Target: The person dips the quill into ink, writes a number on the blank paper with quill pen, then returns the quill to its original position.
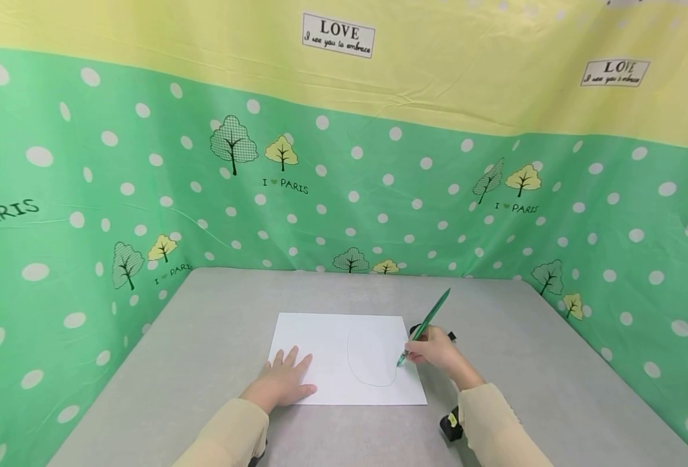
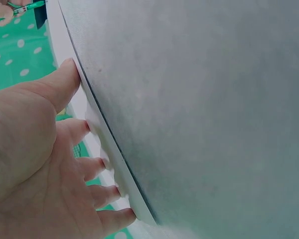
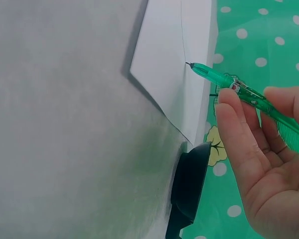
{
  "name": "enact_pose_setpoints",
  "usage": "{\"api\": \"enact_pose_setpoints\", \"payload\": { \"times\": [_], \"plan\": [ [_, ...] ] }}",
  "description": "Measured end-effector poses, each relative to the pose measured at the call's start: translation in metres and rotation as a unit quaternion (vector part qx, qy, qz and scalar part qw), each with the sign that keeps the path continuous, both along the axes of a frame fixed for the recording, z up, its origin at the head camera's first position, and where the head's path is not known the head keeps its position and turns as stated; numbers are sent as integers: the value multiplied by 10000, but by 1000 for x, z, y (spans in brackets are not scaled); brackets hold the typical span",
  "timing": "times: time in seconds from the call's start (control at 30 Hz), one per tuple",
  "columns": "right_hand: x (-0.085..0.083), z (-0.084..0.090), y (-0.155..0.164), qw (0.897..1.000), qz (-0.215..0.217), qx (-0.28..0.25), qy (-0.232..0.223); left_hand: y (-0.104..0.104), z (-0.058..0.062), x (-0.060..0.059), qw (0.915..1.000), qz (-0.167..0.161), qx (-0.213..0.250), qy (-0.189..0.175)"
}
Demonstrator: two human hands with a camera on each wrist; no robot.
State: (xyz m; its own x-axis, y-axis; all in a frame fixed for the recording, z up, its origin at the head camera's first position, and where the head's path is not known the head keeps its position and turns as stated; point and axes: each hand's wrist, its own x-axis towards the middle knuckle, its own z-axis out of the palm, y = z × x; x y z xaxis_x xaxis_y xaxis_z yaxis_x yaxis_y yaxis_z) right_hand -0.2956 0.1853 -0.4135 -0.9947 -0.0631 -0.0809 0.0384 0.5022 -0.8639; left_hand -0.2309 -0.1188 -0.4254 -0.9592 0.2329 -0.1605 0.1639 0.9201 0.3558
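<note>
Green pen [image 1: 425,327] on paper [image 1: 332,363], "LOVE" label [image 1: 338,35]

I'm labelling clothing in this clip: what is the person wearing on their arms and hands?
Both arms wear long pale cream sleeves, left sleeve and right sleeve. The left hand and right hand are bare, with no gloves or rings visible. A small black device sits at the right wrist.

- Left forearm [image 1: 227,434]: covered by a long, pale cream-yellow sleeve of smooth fabric; cuff ends at the wrist.
- Right forearm [image 1: 495,425]: same cream-yellow sleeve, cuff closed at the wrist.
- Left hand [image 1: 282,383]: bare; no ring or glove visible.
- Right hand [image 1: 437,353]: bare; no ring or glove visible.
- Black device with a yellow-green marking [image 1: 451,425]: mounted under the right wrist, beside the cuff.
</note>
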Motion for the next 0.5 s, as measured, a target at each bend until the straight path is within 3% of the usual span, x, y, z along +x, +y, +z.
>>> {"api": "enact_pose_setpoints", "payload": {
  "times": [0.5],
  "plan": [
    [-2, 1, -2, 9999, -129, -48, 35, -1, -4, -3, 10000, -60, 29, 47]
  ]
}}
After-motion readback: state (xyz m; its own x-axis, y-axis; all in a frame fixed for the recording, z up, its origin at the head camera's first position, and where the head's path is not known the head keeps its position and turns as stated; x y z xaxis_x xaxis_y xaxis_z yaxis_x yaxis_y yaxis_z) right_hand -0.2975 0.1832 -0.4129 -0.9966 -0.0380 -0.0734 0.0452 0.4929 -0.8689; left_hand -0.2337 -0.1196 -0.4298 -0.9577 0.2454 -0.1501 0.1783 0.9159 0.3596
